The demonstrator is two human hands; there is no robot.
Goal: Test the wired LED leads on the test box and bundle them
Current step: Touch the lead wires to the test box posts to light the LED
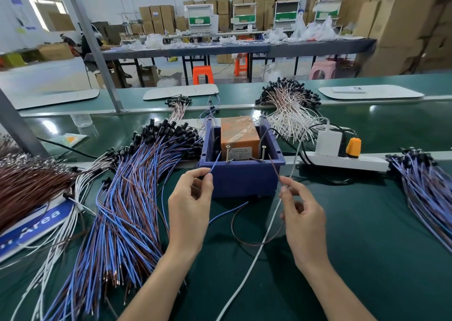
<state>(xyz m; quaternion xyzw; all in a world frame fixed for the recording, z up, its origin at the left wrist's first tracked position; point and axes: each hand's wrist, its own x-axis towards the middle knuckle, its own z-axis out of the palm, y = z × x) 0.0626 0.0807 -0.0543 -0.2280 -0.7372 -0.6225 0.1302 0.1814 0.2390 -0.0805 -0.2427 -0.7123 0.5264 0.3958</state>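
The test box [242, 174] is a blue plastic tub with an orange taped block and two upright screws [228, 153] at its near wall. My left hand [189, 206] pinches a blue wire [216, 160] whose tip points up beside the left screw. My right hand [302, 213] pinches the matching brown wire [274, 165], its tip just right of the right screw. Both wires loop down between my hands. A big pile of blue-and-brown LED leads [137, 198] lies left of the box.
Another blue-and-brown pile [425, 186] lies at the right edge, a white-wired pile [291, 110] behind the box. A white power strip [347, 162] with plugs sits right of the box; its white cable [259, 252] runs between my arms. Brown leads [29, 186] and a blue sign [31, 228] lie far left.
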